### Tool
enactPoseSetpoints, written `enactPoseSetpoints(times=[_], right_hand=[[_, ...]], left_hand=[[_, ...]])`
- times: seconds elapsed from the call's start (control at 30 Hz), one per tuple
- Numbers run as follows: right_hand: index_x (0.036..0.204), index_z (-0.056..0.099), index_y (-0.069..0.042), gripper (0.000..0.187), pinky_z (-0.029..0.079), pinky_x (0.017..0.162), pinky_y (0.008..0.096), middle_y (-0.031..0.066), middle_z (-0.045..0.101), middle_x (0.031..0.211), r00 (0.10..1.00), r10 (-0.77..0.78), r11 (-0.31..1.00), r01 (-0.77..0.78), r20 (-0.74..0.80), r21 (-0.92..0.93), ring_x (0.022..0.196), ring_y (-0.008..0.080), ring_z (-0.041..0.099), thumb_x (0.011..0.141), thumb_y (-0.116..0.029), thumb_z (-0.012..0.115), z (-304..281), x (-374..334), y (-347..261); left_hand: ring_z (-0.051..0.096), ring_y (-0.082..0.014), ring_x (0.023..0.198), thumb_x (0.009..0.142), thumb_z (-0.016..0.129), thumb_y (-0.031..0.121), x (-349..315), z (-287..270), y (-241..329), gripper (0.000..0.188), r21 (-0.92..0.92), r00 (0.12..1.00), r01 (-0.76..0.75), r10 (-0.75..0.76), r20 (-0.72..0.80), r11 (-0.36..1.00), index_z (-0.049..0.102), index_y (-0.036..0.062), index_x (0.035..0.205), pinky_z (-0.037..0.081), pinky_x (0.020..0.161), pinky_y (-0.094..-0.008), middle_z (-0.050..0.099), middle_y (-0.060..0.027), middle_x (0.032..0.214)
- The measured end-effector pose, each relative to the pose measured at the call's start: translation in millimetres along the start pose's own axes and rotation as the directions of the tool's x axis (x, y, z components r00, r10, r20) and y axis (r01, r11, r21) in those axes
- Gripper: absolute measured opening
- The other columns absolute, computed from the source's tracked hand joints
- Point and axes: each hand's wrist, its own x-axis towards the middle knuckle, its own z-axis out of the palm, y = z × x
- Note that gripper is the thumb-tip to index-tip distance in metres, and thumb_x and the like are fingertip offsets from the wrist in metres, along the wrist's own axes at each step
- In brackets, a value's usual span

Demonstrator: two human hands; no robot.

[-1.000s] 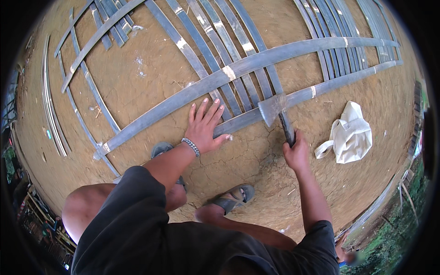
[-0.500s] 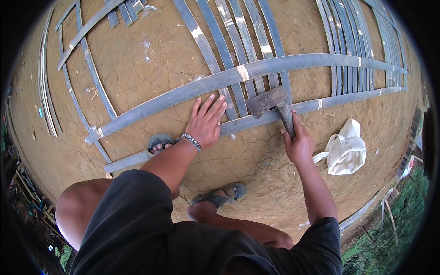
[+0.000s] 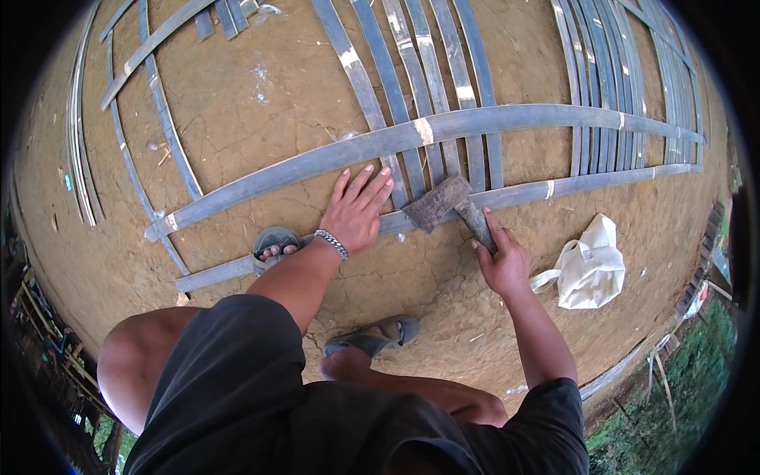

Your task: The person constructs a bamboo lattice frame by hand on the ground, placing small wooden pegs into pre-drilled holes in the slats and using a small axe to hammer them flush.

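Note:
In my right hand (image 3: pixel 505 261) is the short handle of a rusty axe (image 3: pixel 438 204), my fingers closed round it and the forefinger stretched along it. The axe head lies over the near long bamboo strip (image 3: pixel 518 194), close to the lower ends of several crossing strips (image 3: pixel 412 174). My left hand (image 3: pixel 356 210) presses flat, fingers spread, on the near strip and beside the end of a crossing strip. Its fingertips reach close to the far long bamboo strip (image 3: pixel 301 168). All strips are grey-blue with pale nodes.
A white cloth bag (image 3: pixel 590 265) lies on the cracked dirt ground right of my right hand. My sandalled foot (image 3: pixel 276 247) stands on the near strip's left part; the other sandal (image 3: pixel 372 336) is nearer. More strips (image 3: pixel 606 87) lie in rows at the right.
The axe has moved left and nearer along the near strip, with my right hand following. My left hand has stayed on the strip. The whole view has shifted slightly.

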Motion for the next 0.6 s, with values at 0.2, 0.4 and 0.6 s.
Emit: enactPoseSetpoints(times=[0.2,0.4,0.6], right_hand=[[0.151,0.05,-0.028,0.07,0.057,0.072,0.0466,0.0151,0.069,0.095,0.995,0.0,0.995,0.01,-0.095,0.096,0.08,0.0374,0.07,0.086,-0.021,0.076,1.1,15.0,9.4],[0.149,0.052,-0.027,0.073,0.056,0.067,0.0444,0.0125,0.068,0.092,0.973,-0.205,0.976,0.211,0.11,-0.052,0.077,0.0345,0.07,0.082,-0.014,0.078,-26.8,39.0,3.5],[0.144,0.057,-0.027,0.074,0.056,0.063,0.0398,0.0074,0.066,0.089,0.876,-0.463,0.875,0.476,0.135,-0.087,0.071,0.0294,0.068,0.076,-0.009,0.078,-49.9,70.6,2.4]], left_hand=[[0.024,-0.0312,0.153,0.084,0.055,0.012,1.8,-2.1,-0.7,0.07,0.015,1.0,-0.004,0.004,0.005,1.0,0.042,0.0059,0.152,0.013,0.125,-0.0561,0.033,-0.0085,0.165],[0.022,-0.0272,0.154,0.089,0.057,0.021,1.9,-2.3,-0.9,0.07,0.12,0.997,0.01,-0.018,0.069,0.993,0.039,0.0101,0.156,0.012,0.126,-0.0542,0.027,-0.0028,0.167],[0.025,-0.0315,0.153,0.083,0.057,0.012,0.8,1.2,-2.3,0.071,0.027,1.0,-0.002,0.002,0.003,1.0,0.043,0.0055,0.152,0.014,0.125,-0.0566,0.033,-0.0087,0.165]])
